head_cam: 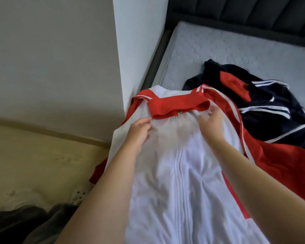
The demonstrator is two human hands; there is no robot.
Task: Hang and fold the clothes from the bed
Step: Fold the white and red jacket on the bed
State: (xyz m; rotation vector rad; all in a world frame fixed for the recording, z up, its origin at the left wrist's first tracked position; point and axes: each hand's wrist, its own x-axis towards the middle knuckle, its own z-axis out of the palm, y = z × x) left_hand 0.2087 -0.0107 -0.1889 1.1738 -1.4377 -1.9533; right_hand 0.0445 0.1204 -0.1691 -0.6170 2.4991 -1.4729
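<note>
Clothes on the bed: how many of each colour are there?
White-and-red jacket: 1
Navy garment with white stripes: 1
Total: 2, though the pile may hide more.

Nothing readable in this one: no words, numbers, tags or logos that I can make out anywhere. Closest thing to a marking is the set of white stripes on the navy garment lying on the bed, plus thin white stripes along the red shoulder and sleeve of the white and red jacket. They're plain stripes with no lettering on them. If there's a small print or badge on either piece, it's folded under or too blurry to tell.
</note>
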